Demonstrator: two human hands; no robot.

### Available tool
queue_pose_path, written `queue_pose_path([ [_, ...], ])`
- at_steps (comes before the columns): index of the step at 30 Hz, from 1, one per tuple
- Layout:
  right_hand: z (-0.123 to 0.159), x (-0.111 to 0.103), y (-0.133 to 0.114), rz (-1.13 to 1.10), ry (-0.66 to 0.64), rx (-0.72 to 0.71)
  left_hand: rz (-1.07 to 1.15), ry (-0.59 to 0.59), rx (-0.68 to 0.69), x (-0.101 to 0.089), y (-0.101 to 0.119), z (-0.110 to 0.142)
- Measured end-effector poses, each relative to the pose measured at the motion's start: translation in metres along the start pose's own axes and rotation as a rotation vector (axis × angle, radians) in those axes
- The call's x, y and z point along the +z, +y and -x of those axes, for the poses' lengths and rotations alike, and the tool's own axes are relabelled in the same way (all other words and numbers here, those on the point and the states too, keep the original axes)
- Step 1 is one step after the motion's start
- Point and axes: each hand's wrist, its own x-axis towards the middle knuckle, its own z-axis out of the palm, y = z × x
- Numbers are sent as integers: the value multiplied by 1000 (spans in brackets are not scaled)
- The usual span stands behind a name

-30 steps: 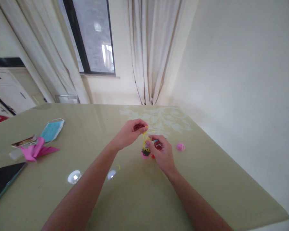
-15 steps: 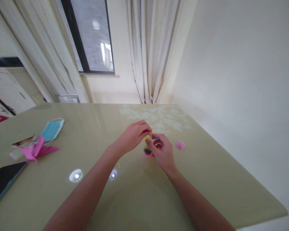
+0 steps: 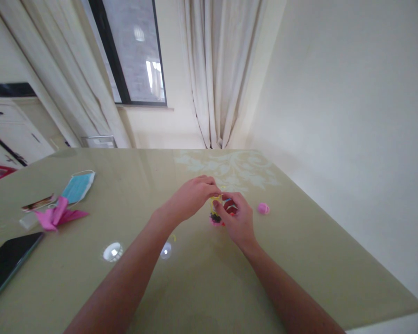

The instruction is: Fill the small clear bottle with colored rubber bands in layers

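A small clear container stands upright on the table, with yellow, black, pink and red bits showing in it. My right hand is closed around its right side, thumb in front and fingers behind. At the container's top, the fingers of my left hand are pinched together, pointing down at the mouth. Whatever lies between these fingertips is too small to make out. To the right of my hands lies a small round pink piece, apart from the container.
On the left of the glossy table lie a blue face mask, a folded pink paper shape and a dark phone. A tiny yellow bit is near my left forearm. A wall borders the right side.
The whole view has shifted slightly. My left hand's fingers have moved a little lower over the container's top; my right hand keeps its hold.
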Motion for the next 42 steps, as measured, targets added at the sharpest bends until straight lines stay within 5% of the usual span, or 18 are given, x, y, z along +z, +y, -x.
queue_pose_path([
  [13,1,-1,0,77,-31,-38,143,-136,-27,-4,-4,10],
  [28,0,-2,0,105,-51,-102,202,-31,-159,-10,-2,6],
  [42,1,-3,-3,93,-46,-90,240,2,-119,-11,-6,7],
])
